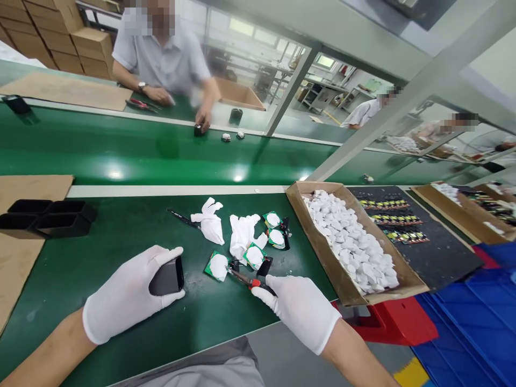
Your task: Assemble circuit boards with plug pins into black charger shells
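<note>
Both my hands wear white gloves. My left hand (129,293) is wrapped round a small black box-shaped housing (167,277), held just above the green table (100,252). My right hand (300,309) is closed on red-handled pliers (245,279), whose tip touches a green circuit board with a white round pad (218,266). Three more such boards (274,228) lie just beyond, beside small black parts (264,266).
Two spare white gloves (226,228) and a black tool (181,217) lie mid-table. A cardboard tray of white pieces (350,242) stands right, black trays (44,215) left. A green conveyor belt (121,150) runs behind; a person across it handles a small black part.
</note>
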The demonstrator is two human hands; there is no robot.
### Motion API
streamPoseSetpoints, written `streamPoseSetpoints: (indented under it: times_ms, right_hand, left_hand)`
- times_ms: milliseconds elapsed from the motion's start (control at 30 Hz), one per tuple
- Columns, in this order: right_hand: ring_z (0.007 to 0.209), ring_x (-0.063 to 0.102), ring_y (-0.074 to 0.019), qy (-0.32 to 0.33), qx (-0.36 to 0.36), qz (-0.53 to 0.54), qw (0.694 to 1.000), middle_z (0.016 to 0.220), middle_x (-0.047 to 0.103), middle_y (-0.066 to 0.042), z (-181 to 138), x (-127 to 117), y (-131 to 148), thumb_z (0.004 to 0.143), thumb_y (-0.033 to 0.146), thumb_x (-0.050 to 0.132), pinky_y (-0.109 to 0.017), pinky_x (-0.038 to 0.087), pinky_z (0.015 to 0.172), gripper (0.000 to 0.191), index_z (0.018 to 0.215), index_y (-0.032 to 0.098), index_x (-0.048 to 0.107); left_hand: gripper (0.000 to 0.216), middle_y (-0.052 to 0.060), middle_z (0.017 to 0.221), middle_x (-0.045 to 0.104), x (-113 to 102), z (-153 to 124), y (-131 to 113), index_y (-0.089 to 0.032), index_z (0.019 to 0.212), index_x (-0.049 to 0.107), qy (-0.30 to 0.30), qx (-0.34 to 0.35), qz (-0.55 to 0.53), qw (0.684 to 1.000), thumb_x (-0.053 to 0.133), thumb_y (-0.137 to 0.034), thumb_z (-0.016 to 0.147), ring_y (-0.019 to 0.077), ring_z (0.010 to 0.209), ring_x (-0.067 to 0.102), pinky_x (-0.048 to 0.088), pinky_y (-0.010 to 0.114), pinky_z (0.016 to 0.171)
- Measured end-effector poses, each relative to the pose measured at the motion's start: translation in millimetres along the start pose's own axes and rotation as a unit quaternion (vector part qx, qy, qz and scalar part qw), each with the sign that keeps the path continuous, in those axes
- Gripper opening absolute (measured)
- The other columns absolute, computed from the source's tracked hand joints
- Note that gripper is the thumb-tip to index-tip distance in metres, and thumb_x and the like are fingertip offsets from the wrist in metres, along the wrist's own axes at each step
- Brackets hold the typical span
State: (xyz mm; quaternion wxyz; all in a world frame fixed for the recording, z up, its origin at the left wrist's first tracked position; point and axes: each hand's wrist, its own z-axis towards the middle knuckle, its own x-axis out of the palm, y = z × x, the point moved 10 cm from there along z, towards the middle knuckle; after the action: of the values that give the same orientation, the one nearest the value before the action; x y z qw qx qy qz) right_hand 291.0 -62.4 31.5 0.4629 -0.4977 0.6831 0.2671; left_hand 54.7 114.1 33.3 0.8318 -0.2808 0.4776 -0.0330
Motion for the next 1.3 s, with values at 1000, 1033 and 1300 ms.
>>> streamPoseSetpoints:
  times_ms: [1000,1033,1300]
  right_hand:
    - [0.091,0.077,-0.0329,-0.312,0.34,0.124,0.879,0.105,0.079,-0.018,-12,-18,-129,0.111,0.052,0.052,-0.041,0.05,0.077,0.046,0.097,0.016,0.078]
    - [0.098,0.077,-0.033,-0.316,0.316,0.13,0.885,0.107,0.08,-0.017,-5,-27,-126,0.11,0.053,0.054,-0.041,0.052,0.082,0.045,0.1,0.017,0.078]
    - [0.122,0.073,-0.0307,-0.237,0.139,0.214,0.937,0.122,0.08,-0.011,107,-70,-111,0.093,0.047,0.085,-0.055,0.049,0.118,0.043,0.123,0.017,0.077]
  left_hand:
    - [0.046,0.007,0.13,0.077,35,-4,11,-0.03,0.13,0.066,0.075,-0.146,-0.156,0.974,0.078,-0.029,0.085,0.0308,0.115,0.08,0.069,0.049,0.101]
    - [0.045,0.007,0.129,0.077,36,-4,13,-0.03,0.129,0.066,0.077,-0.151,-0.15,0.974,0.078,-0.03,0.086,0.0312,0.114,0.08,0.069,0.05,0.101]
    - [0.086,0.012,0.15,0.07,25,-4,11,-0.032,0.164,0.036,0.017,-0.108,-0.112,0.988,0.077,-0.027,0.088,0.0356,0.138,0.07,0.058,0.062,0.119]
